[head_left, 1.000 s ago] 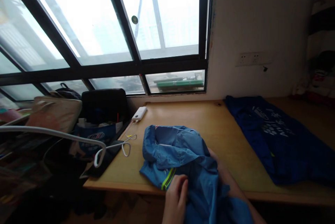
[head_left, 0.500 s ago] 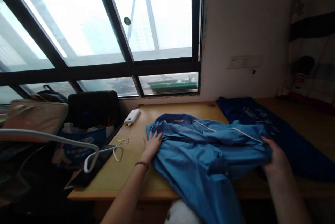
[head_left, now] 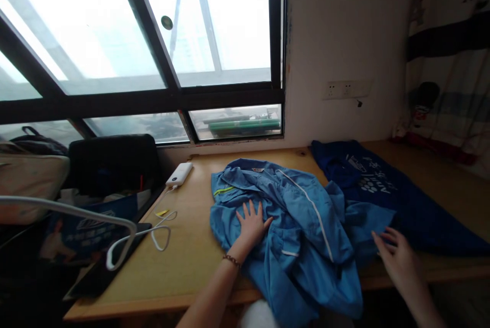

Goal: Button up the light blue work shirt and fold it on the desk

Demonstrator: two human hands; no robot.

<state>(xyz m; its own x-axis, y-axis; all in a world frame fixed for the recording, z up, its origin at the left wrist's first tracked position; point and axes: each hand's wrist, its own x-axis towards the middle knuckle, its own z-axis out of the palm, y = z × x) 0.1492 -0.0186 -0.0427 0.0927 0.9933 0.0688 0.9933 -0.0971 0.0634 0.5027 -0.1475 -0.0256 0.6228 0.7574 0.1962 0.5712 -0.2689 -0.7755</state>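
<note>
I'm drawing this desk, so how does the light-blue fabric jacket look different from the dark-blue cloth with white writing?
The light-blue fabric jacket with white piping is paler than the dark-blue cloth with white writing. The jacket is rumpled and bunched up; the cloth lies flatter. The jacket shows long white lines, while the cloth shows white letters and a printed pattern. Both are blue with white details.

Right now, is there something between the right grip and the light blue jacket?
Nothing visible. The right grip is at the edge of the light blue jacket, though contact is unclear; the dark blue cloth lies beyond, not between.
</note>
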